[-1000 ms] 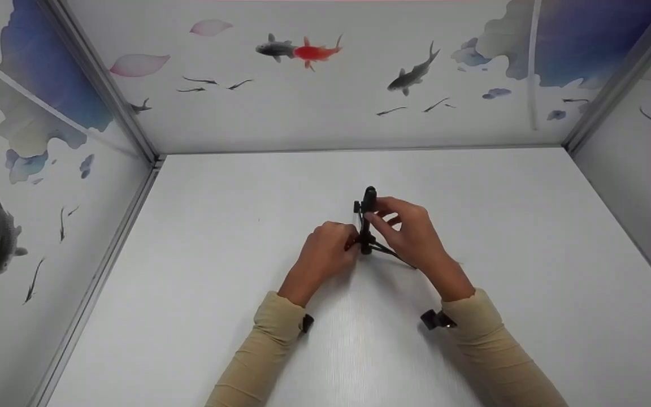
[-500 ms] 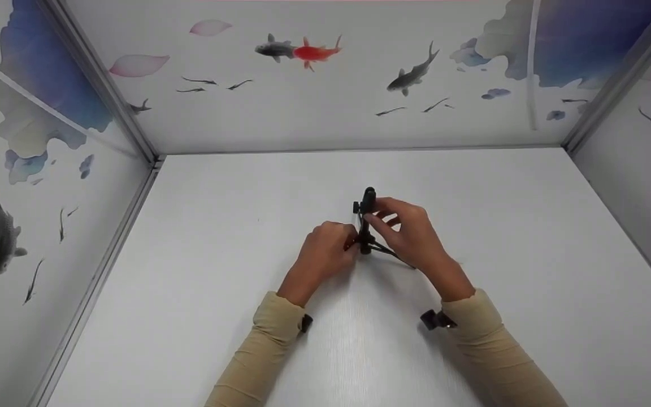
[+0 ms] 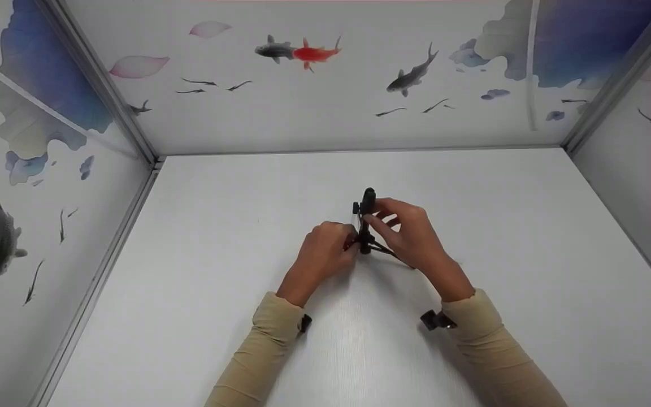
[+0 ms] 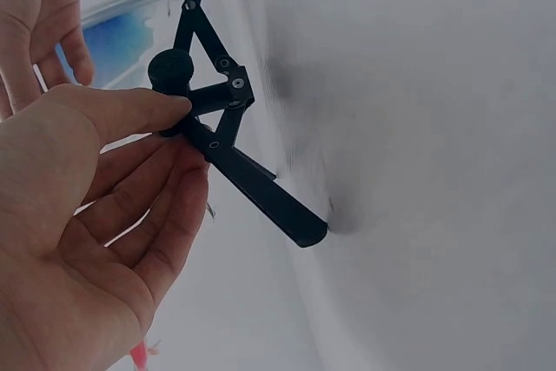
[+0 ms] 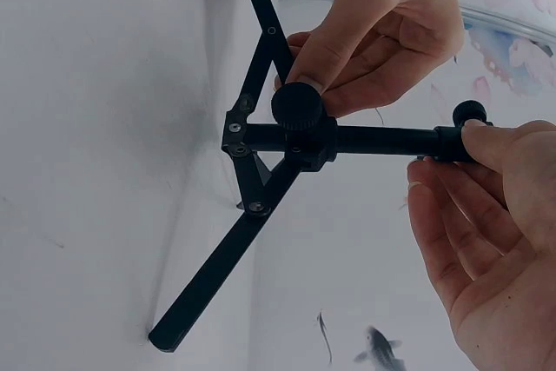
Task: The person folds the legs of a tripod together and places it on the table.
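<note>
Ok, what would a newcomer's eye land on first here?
Probably the black tripod-like stand, dark against the middle of the white table, with the left hand pinching its lower part and the right hand its upper end. After that, perhaps the red fish printed on the far wall, at top centre of the head view.

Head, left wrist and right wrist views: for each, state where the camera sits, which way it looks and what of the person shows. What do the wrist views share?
Head: on the head, looking forward and down over the white table; left hand, right hand and beige sleeves show.
Left wrist: on that wrist, looking at the left hand's pinch on the black tripod; part of the right hand shows, upper left.
Right wrist: on that wrist, looking at the right hand's grip on it; left hand at top.
Wrist views share: tripod, table, both hands.
</note>
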The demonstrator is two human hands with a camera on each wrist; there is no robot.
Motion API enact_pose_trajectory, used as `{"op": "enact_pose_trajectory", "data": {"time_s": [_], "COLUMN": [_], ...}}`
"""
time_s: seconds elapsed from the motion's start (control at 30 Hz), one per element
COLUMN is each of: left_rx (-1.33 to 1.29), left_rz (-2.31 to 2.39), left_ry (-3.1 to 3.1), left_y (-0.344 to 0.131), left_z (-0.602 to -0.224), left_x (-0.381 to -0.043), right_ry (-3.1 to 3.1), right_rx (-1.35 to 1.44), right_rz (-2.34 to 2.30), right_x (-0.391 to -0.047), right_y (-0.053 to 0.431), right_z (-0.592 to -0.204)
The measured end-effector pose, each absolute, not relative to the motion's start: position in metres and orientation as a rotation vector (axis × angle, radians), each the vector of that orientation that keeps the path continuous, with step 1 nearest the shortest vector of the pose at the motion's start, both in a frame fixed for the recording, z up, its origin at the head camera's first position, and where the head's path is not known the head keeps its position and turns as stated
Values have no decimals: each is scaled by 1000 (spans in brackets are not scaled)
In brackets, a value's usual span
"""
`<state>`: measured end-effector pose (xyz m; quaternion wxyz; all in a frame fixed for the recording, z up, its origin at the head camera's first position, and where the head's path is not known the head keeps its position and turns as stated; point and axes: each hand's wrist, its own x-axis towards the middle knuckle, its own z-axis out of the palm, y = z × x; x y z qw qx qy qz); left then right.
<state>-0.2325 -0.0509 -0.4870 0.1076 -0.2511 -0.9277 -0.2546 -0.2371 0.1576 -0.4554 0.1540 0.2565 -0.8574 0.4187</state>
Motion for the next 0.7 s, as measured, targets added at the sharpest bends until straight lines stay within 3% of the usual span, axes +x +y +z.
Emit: {"op": "enact_pose_trajectory", "data": {"time_s": [0.7], "left_rx": [-753], "left_rz": [-737], "left_ry": [-2707], "left_y": [-52], "left_z": [-484], "left_x": [-232], "right_ry": [-2455], "right_rx": [730], "right_rz": [1219], "right_x": [-237], "right_y": [156], "right_z": [-455]}}
